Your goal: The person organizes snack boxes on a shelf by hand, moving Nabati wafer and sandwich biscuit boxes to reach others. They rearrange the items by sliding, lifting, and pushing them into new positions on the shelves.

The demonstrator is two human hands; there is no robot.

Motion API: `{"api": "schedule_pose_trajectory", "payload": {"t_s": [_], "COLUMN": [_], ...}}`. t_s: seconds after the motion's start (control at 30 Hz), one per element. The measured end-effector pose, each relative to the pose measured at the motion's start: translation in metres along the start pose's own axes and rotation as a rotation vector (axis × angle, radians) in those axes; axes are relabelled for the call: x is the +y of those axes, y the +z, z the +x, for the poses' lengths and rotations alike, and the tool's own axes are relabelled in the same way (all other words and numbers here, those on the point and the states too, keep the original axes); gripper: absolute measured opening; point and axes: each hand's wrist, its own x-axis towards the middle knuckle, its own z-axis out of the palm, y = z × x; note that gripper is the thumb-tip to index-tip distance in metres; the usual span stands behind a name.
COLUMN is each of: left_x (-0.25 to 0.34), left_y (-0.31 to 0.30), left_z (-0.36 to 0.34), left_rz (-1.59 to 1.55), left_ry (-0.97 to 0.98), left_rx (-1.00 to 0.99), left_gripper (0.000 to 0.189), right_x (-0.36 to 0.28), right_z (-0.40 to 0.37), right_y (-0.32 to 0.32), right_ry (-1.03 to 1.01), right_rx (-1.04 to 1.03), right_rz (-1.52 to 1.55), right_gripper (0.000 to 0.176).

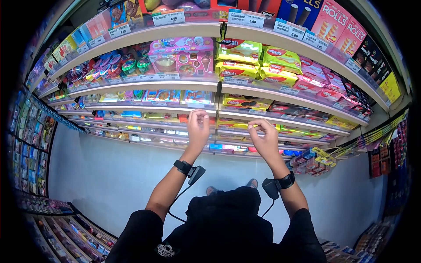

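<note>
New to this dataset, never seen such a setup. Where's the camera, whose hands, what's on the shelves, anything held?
No machine here: a person works bare-handed. The one picture comes from a wide-angle camera on that person's head, looking forward and down, so edges bend. The left hand and right hand are raised side by side before the shelves, fingers curled; whether they pinch anything is too small to tell. Each wrist wears a black band with a small box and cable. The shelves hold snacks: yellow wafer bags, pink boxes, with price tags along the edges.
</note>
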Motion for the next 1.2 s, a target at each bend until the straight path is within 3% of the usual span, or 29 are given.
{"api": "schedule_pose_trajectory", "payload": {"t_s": [0.2,0.37,0.43,0.53,0.6,0.73,0.83,0.93,1.03,1.2], "left_x": [0.004,0.017,0.019,0.019,0.01,0.022,0.022,0.034,0.023,0.015], "left_y": [0.004,0.004,0.003,0.008,0.013,0.019,0.027,0.033,0.039,0.041], "left_z": [0.008,0.015,0.023,0.034,0.046,0.069,0.088,0.106,0.126,0.137], "left_rz": [-0.057,0.003,0.077,0.201,0.316,0.288,0.33,0.115,0.258,0.263], "left_ry": [-0.063,-0.053,-0.083,0.082,0.198,0.28,0.352,0.124,0.262,0.228], "left_rx": [0.024,-0.022,-0.133,-0.162,-0.201,-0.258,-0.189,-0.178,-0.078,-0.125], "left_gripper": [0.008,0.016,0.035,0.056,0.069,0.071,0.065,0.057,0.053,0.042], "right_x": [-0.006,-0.019,-0.019,-0.017,-0.02,0.006,0.026,0.047,0.056,0.044], "right_z": [-0.007,-0.017,-0.018,-0.023,-0.02,-0.003,0.028,0.065,0.097,0.119], "right_y": [-0.002,-0.011,-0.016,-0.019,-0.023,-0.016,-0.006,0.009,0.016,0.02], "right_ry": [0.125,0.105,0.073,0.062,0.175,0.101,0.122,0.135,0.148,0.178], "right_rx": [-0.004,-0.028,-0.039,-0.026,-0.048,-0.003,0.053,0.14,0.181,0.143], "right_rz": [0.197,0.17,0.144,0.128,0.133,0.128,0.159,0.206,0.117,-0.081], "right_gripper": [0.012,0.012,0.012,0.013,0.013,0.016,0.019,0.024,0.029,0.039]}}
